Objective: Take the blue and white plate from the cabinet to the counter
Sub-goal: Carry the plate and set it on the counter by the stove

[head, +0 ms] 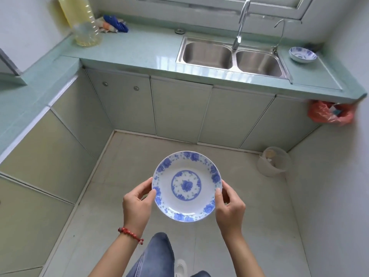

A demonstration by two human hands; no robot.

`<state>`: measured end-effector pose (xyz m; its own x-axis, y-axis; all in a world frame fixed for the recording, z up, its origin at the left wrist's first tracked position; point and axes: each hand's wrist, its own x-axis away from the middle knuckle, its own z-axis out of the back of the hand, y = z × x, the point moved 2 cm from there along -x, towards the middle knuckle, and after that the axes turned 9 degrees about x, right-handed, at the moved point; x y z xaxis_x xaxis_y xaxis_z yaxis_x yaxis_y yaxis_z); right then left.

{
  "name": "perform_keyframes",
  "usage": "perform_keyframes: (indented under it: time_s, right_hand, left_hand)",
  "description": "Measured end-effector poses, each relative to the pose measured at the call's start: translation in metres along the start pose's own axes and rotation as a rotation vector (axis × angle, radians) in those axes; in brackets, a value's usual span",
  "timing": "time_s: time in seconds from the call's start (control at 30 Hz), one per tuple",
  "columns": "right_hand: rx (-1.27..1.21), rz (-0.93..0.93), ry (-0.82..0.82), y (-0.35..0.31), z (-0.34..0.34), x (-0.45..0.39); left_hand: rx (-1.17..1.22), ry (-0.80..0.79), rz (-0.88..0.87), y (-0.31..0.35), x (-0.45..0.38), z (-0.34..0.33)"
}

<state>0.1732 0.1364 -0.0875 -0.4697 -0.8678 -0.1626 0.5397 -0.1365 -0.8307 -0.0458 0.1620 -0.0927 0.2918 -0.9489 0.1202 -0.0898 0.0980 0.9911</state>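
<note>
A round blue and white plate (pixel 186 186) with a flower pattern is held level above the floor, in the lower middle of the head view. My left hand (pixel 136 206) grips its left rim, thumb on top. My right hand (pixel 229 207) grips its right rim the same way. The pale green counter (pixel 139 50) runs along the far wall and down the left side, well ahead of the plate. The cabinet doors (pixel 179 108) under the counter are all closed.
A double steel sink (pixel 232 55) with a tall tap sits in the counter. A blue and white bowl (pixel 302 54) stands right of it. A big oil bottle (pixel 84 23) and a blue cloth (pixel 115 24) stand far left. A bin (pixel 273 161) and red bag (pixel 329 113) are at right.
</note>
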Motion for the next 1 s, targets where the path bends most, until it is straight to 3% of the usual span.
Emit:
perform_keyframes:
  time_s: [0.27,0.53,0.8,0.9,0.97,1.0]
  right_hand:
    - [-0.024,-0.008,-0.033,-0.012,-0.072,-0.12]
    - [-0.065,0.105,-0.134,-0.058,-0.156,-0.222]
    - [-0.124,0.3,-0.439,-0.11,-0.239,-0.276]
    - [-0.088,0.339,-0.462,-0.117,-0.256,-0.288]
    - [-0.129,0.461,-0.781,-0.146,-0.31,-0.302]
    - [-0.109,0.475,-0.771,-0.143,-0.315,-0.308]
  left_hand:
    - [0.039,0.03,-0.018,0.01,-0.126,-0.04]
    - [0.064,0.16,-0.047,0.031,-0.233,-0.036]
    - [0.15,0.484,-0.062,0.028,-0.274,-0.002]
    - [0.148,0.506,-0.054,0.034,-0.28,-0.001]
    - [0.177,0.866,-0.077,0.029,-0.277,0.017]
    - [0.178,0.866,-0.078,0.033,-0.278,0.015]
